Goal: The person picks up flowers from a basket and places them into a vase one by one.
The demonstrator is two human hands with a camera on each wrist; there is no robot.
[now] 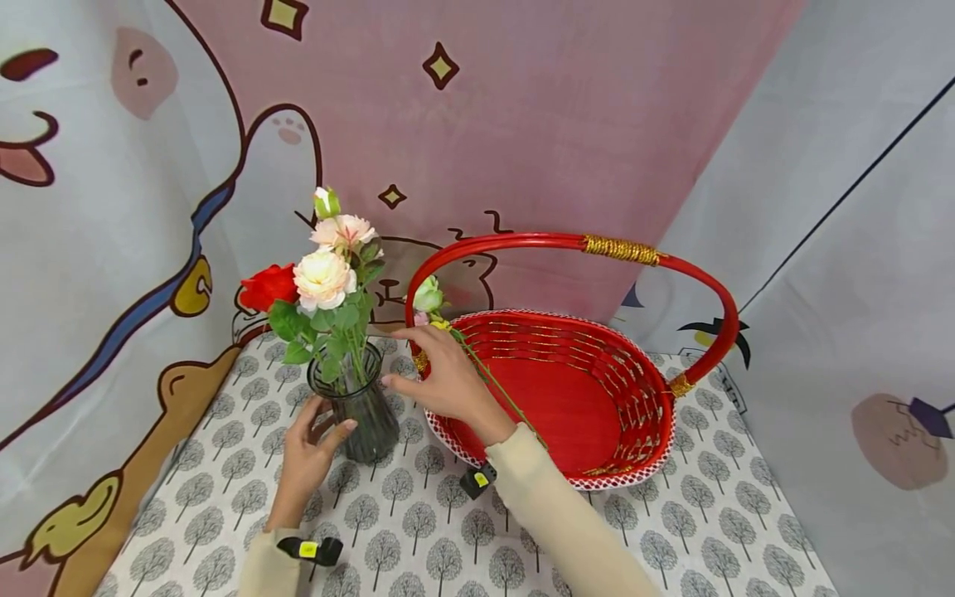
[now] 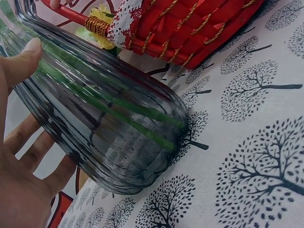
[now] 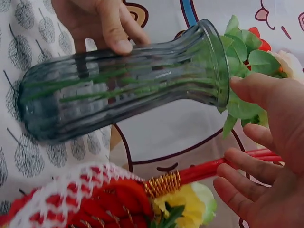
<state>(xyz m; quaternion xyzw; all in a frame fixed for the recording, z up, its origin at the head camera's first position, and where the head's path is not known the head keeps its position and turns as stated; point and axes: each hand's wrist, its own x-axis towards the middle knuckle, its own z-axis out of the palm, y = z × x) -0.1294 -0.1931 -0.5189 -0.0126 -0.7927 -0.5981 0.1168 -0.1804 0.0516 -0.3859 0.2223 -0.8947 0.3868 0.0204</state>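
A grey fluted glass vase [image 1: 363, 419] stands on the table, green stems showing through its wall [image 2: 128, 109]. It holds a red rose [image 1: 269, 288], pale pink blooms [image 1: 325, 279] and a white-green bud [image 1: 326, 202]. My left hand [image 1: 307, 448] grips the vase's side, thumb in front and fingers round the far side. On the other side, my right hand [image 1: 448, 377] has its fingers spread loosely beside the vase's mouth. In the right wrist view the right thumb [image 3: 251, 90] is right at the glass rim, and the other fingers hold nothing.
A red woven basket [image 1: 642, 448] with a tall arched handle [image 1: 515, 240] stands right of the vase. A long-stemmed pale green flower [image 1: 429, 294] and a yellow flower [image 3: 185, 204] lean at its left end. Patterned curtains [image 1: 567, 149] hang behind.
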